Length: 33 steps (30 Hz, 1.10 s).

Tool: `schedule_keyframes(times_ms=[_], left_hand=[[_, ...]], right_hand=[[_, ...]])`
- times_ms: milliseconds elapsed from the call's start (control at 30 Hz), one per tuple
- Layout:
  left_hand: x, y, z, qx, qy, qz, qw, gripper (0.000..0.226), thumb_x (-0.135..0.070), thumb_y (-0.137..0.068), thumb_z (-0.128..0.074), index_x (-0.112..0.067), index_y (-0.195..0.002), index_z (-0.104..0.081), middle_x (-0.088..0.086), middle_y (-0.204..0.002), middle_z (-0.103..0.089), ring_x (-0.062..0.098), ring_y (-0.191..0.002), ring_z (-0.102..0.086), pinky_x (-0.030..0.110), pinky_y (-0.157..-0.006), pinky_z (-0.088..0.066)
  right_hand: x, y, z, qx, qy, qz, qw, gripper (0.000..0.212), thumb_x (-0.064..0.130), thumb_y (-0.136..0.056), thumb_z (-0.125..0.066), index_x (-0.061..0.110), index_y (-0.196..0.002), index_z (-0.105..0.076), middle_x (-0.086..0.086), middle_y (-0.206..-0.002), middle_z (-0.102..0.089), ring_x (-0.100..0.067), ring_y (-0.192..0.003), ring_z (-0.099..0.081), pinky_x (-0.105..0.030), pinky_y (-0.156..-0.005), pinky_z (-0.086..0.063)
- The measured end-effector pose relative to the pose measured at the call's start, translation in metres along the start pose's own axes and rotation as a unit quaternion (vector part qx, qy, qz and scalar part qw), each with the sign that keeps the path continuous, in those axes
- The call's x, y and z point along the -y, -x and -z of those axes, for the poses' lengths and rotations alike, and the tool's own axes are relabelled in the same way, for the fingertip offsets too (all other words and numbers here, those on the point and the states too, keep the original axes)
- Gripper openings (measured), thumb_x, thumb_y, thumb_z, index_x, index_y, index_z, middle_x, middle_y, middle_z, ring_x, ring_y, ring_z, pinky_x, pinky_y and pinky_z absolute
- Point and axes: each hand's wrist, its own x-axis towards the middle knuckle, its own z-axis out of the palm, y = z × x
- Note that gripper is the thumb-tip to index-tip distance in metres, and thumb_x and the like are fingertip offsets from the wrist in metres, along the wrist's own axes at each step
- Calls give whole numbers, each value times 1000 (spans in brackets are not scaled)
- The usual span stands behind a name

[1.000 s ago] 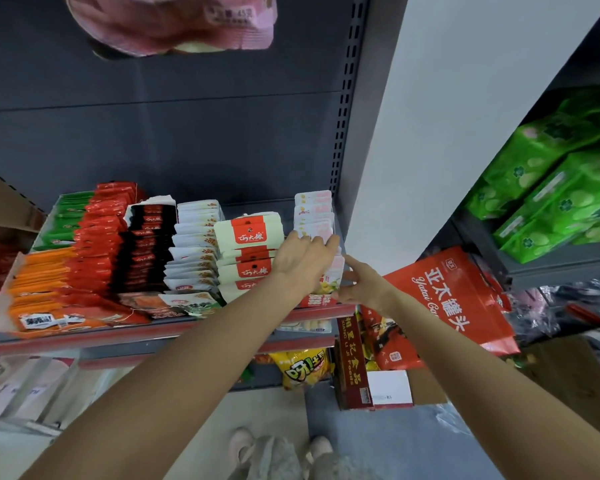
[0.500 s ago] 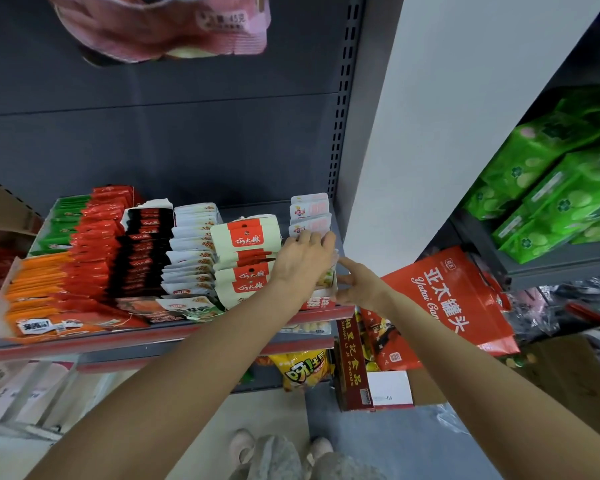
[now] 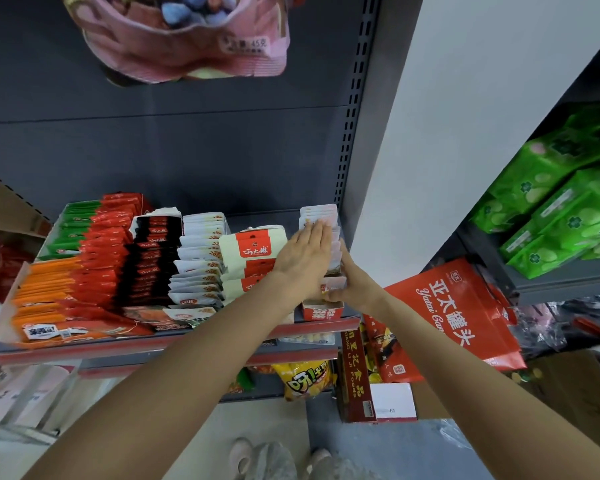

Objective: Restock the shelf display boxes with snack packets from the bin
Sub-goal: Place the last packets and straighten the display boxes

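Snack packets (image 3: 321, 216), white/pink, stand in a row in the rightmost display box (image 3: 323, 311) on the shelf (image 3: 174, 341), hard against the shelf's right upright (image 3: 352, 133). Left hand (image 3: 303, 256) lies flat over the row, fingers straight and together, tips touching the tops of the rear packets; nothing gripped. Right hand (image 3: 352, 284) is at the box's right side, just beside the left hand, fingers curled round the front packets near the box's front end; exact grip partly hidden by the left wrist. Box front sits at the shelf lip, red-and-white print facing out. Next row left: cream packets with red labels (image 3: 253, 249), touching the left hand's edge. Further left: white packets (image 3: 201, 258), black packets (image 3: 153, 258), red packets (image 3: 108, 251), orange packets (image 3: 45, 296), green packets (image 3: 77, 226) at the rear left. Pink bag (image 3: 194, 39) hangs above the shelf. Red paper bag (image 3: 454, 313) with white lettering sits low right, beyond the right forearm. Green packs (image 3: 561, 209) are stacked on the neighbouring rack on the right. Yellow snack bag (image 3: 305, 379) and a red carton (image 3: 355, 372) sit below the shelf. Shoes (image 3: 260, 459) visible at bottom centre.
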Motion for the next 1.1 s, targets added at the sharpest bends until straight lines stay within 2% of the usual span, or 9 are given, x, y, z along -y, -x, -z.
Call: schedule_keyframes(times_ms=[100, 200, 300, 400, 467, 567, 767, 933, 1100], left_hand=[[8, 0, 14, 15, 54, -14, 998, 101, -32, -76, -76, -7, -148, -10, 12, -149, -29, 26, -135, -31, 36, -106, -34], [7, -1, 20, -11, 22, -10, 1000, 78, -22, -78, -73, -8, -140, -28, 11, -134, -44, 25, -123, -43, 34, -94, -40], [-2, 0, 9, -34, -41, 3, 999, 77, -17, -78, -72, -7, -139, -27, 12, -134, -43, 27, -123, -43, 35, -97, -38], [-8, -2, 2, -53, -69, 12, 996, 73, -15, -82, -67, -4, -140, -24, 16, -135, -44, 29, -124, -45, 36, -98, -38], [-10, -2, 1, -69, -74, 9, 995, 68, -15, -85, -64, -4, -140, -24, 17, -134, -45, 30, -123, -46, 36, -96, -41], [-11, -3, -2, -72, -79, 6, 994, 68, -16, -82, -67, -6, -136, -27, 16, -130, -47, 29, -117, -49, 35, -91, -44], [-10, -4, 0, -62, -56, 20, 996, 58, -10, -78, -69, -8, -126, -35, 14, -121, -52, 27, -109, -52, 33, -78, -47], [-10, -4, -3, -85, -63, 10, 994, 47, -5, -86, -56, -6, -128, -35, 17, -124, -51, 30, -114, -50, 35, -85, -45], [0, -5, 3, -83, -16, -9, 996, 71, -40, -79, -69, -10, -133, -34, 11, -131, -48, 27, -119, -45, 37, -97, -35]], right_hand=[[5, 3, 0, -18, -26, 8, 999, 95, -11, -77, -67, 23, -144, -10, 7, -123, -45, -5, -108, -50, -8, -81, -46], [13, 5, 1, -56, 25, 13, 998, 92, -9, -77, -68, 21, -145, -14, 10, -120, -44, -5, -110, -45, 4, -71, -38], [10, 2, -2, -74, 78, 12, 994, 101, -6, -74, -71, 17, -149, -7, 3, -130, -47, -19, -121, -47, -1, -83, -39], [0, -1, -10, -85, 142, -72, 984, 109, 3, -78, -72, 15, -150, 10, -11, -137, -51, -31, -117, -54, -31, -92, -45], [-11, -3, -15, -83, 145, -104, 980, 96, 4, -80, -70, 16, -150, -6, -13, -128, -57, -33, -113, -57, -37, -93, -46], [-17, -1, -16, -76, 165, -108, 977, 68, 0, -82, -61, 16, -141, -30, -12, -120, -61, -30, -109, -59, -34, -87, -49], [-16, 1, -14, -79, 166, -98, 978, 63, 9, -87, -63, 15, -141, -31, -10, -122, -61, -29, -107, -60, -32, -82, -49], [-21, -2, -29, -167, 235, -121, 950, 61, 22, -92, -58, 17, -143, -25, -16, -108, -66, -34, -98, -62, -34, -74, -48], [-29, -4, -36, -194, 260, -127, 937, 55, 28, -95, -53, 21, -143, -25, -17, -102, -67, -34, -87, -65, -36, -68, -52]])
